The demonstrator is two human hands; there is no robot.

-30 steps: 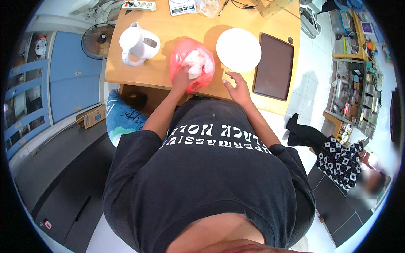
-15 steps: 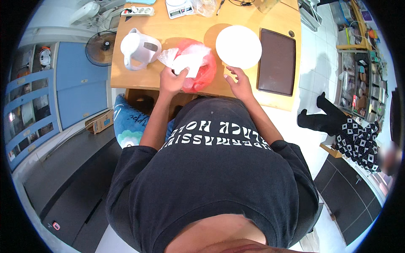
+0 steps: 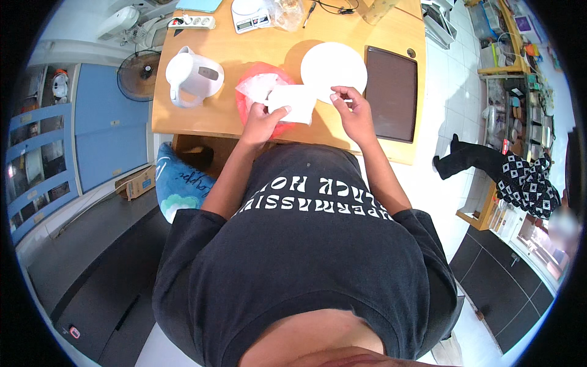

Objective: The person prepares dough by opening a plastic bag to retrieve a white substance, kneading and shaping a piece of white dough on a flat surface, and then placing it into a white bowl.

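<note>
My left hand (image 3: 263, 124) is closed on a flat white paper-like square (image 3: 292, 104), its thumb on top. The square is held over a red plastic bag (image 3: 246, 78), which stands bunched on the wooden table with whitish clear plastic (image 3: 262, 85) inside. Just to the right, my right hand (image 3: 356, 117) is raised at the near edge of a round white plate (image 3: 333, 66). Its thumb and fingertips are drawn together around something small and whitish that I cannot make out.
A white electric kettle (image 3: 194, 76) stands left on the table (image 3: 220, 122). A dark brown tray (image 3: 391, 92) lies right. At the back are a kitchen scale (image 3: 251, 18), a power strip (image 3: 192, 22) and a clear plastic bag (image 3: 287, 13). Another person (image 3: 520, 174) is at far right.
The white square has moved right and now lies flatter in my left hand, further out of the red bag. My right hand's fingers have drawn together. The whole view has shifted slightly.
</note>
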